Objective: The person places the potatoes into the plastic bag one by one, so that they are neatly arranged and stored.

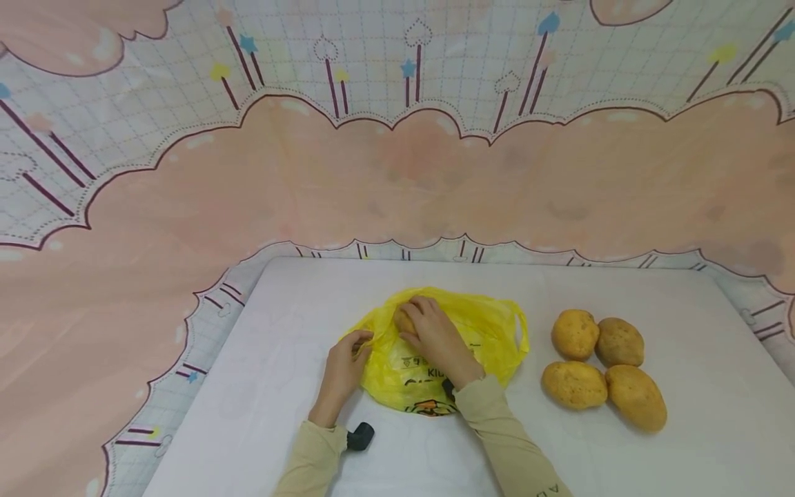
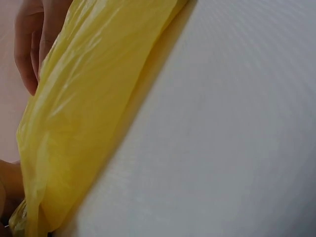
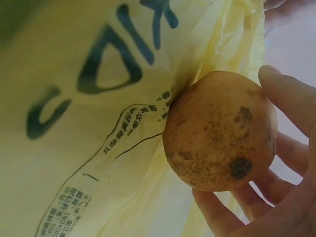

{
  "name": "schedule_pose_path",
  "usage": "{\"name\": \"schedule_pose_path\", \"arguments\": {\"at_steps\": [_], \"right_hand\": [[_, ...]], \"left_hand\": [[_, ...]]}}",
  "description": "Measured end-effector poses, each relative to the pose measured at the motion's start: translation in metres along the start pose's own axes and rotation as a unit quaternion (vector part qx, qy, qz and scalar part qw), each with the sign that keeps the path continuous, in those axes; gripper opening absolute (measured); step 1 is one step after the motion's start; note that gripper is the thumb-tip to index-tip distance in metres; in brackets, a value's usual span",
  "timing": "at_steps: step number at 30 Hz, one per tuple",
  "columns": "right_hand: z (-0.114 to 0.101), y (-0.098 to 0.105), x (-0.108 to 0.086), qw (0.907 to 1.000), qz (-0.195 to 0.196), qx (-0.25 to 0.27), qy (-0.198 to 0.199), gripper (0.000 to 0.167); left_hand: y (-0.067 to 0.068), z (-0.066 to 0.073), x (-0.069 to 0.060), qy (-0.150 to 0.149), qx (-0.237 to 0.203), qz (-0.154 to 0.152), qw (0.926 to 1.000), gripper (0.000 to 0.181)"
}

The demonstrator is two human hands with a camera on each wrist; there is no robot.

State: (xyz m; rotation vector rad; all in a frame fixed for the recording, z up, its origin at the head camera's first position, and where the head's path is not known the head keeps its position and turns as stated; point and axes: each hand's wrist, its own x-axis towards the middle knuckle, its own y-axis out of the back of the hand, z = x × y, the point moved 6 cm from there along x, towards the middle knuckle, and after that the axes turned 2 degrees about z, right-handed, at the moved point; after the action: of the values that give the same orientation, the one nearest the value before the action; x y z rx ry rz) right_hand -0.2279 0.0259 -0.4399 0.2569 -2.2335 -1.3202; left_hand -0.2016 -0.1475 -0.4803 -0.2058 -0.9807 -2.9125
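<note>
A yellow plastic bag with dark print lies spread on the white table. Over its upper left part, my right hand grips a potato, thumb on one side and fingers on the other. The potato has dark spots and touches or nearly touches the printed plastic. At the bag's left edge, my left hand pinches the yellow plastic between thumb and fingers. The left wrist view shows the plastic stretched upright, with part of a hand behind it.
Several potatoes sit in a cluster to the right of the bag, among them a long potato and a rounder potato. The white table ends at a patterned cloth behind and at the sides.
</note>
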Motion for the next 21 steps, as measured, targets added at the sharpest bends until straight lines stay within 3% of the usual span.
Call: {"name": "schedule_pose_path", "arguments": {"at_steps": [21], "right_hand": [[-0.002, 0.011, -0.006, 0.9996, -0.01, -0.001, -0.028, 0.046]], "left_hand": [[0.001, 0.0, 0.001, -0.01, 0.003, 0.0, 0.9999, 0.024]]}}
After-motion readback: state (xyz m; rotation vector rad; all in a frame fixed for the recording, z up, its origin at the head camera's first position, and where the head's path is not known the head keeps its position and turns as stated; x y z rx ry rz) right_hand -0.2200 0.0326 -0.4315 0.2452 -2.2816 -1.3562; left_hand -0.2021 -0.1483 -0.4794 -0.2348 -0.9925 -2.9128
